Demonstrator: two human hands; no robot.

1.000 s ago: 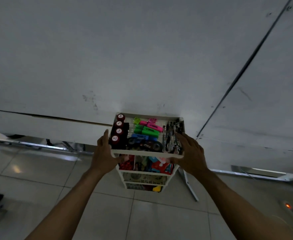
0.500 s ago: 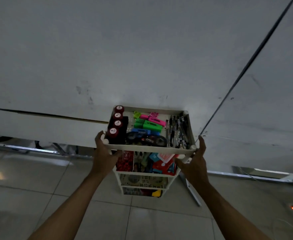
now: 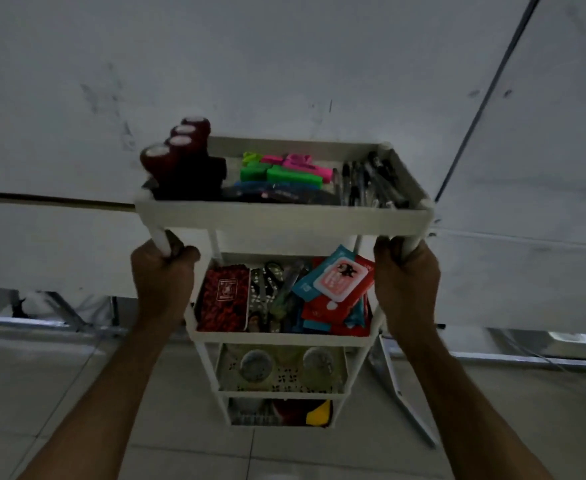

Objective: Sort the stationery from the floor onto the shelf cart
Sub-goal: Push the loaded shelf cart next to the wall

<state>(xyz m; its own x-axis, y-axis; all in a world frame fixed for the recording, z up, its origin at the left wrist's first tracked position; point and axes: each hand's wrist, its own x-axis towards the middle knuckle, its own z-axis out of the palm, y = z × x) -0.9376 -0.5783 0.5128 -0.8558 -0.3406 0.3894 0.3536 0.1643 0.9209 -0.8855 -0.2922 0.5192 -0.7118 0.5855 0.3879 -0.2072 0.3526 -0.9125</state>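
Note:
A white shelf cart (image 3: 281,221) with several tiers fills the middle of the head view, close to me. My left hand (image 3: 161,278) grips its front left post just under the top tray. My right hand (image 3: 405,275) grips the front right post. The top tray holds dark red rolls (image 3: 177,157), bright highlighters (image 3: 284,169) and black pens (image 3: 367,183). On the second tier lie a red notebook (image 3: 224,297), scissors (image 3: 270,289) and red and blue packets (image 3: 336,289). Lower tiers hold round items and a yellow object (image 3: 319,412).
A white wall (image 3: 284,64) stands right behind the cart. Metal frame legs (image 3: 402,386) slant down to the tiled floor (image 3: 180,455) at the right. A low metal rail (image 3: 42,323) runs along the wall's base.
Both hands slid from the top tray's rim down onto the front posts. The cart now appears larger and closer, with the top tray higher in view.

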